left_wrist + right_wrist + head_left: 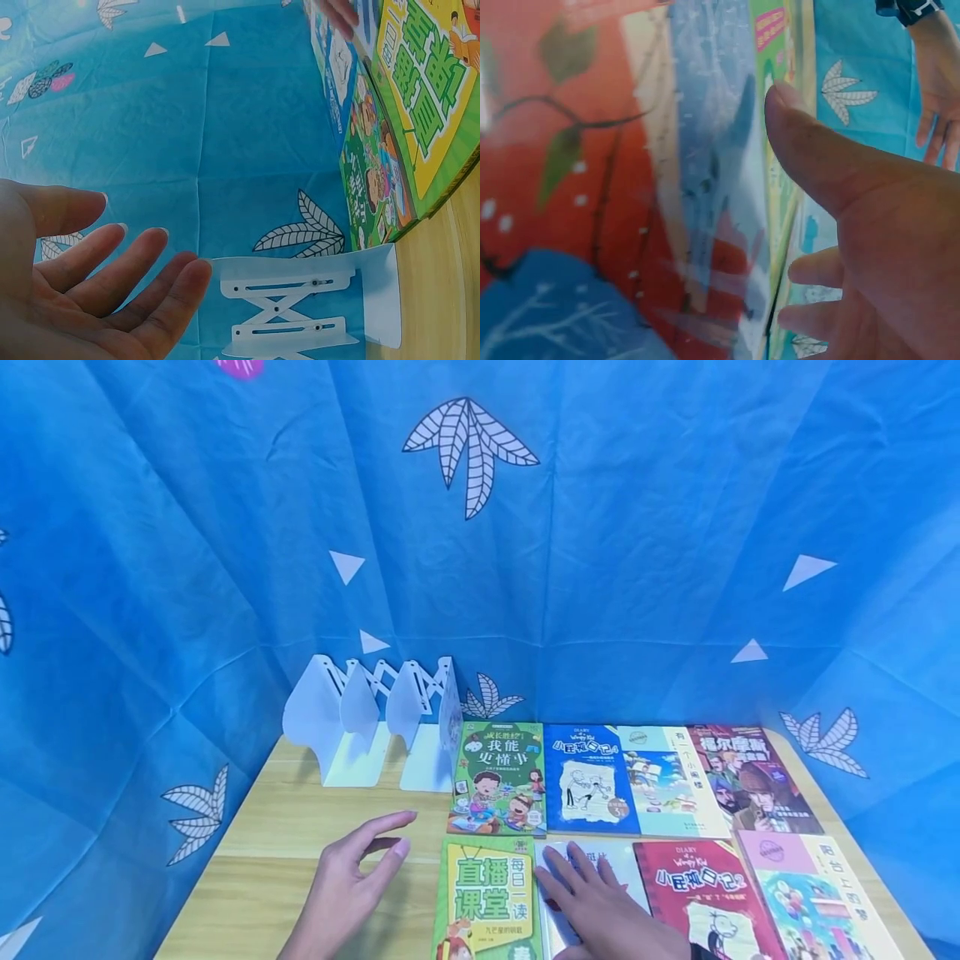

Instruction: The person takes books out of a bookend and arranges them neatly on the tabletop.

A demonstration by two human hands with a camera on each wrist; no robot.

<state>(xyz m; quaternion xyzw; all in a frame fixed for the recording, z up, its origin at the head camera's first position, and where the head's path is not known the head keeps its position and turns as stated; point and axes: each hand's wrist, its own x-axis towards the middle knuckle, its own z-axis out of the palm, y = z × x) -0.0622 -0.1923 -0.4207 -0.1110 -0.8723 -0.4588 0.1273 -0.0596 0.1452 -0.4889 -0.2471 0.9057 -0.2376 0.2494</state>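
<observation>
My right hand (600,906) lies over a pale book (630,862) in the front row, fingers spread across its upper part. Close up in the right wrist view, a glossy cover (622,187) in red and blue fills the left side, and my thumb stands before its edge. My left hand (348,881) hovers above the bare wood, fingers loosely bent, holding nothing. Just right of it lies a green and yellow book (491,893). Beyond it stands a white folding bookend rack (360,706) with several upright plates, which also shows in the left wrist view.
Behind the front row lie a green book (498,777), a blue book (588,785), a pale illustrated book (663,781) and a dark red book (753,777). A red book (705,893) and a pink-and-white book (817,893) lie at front right. A blue curtain (637,568) encloses the wooden table (240,877).
</observation>
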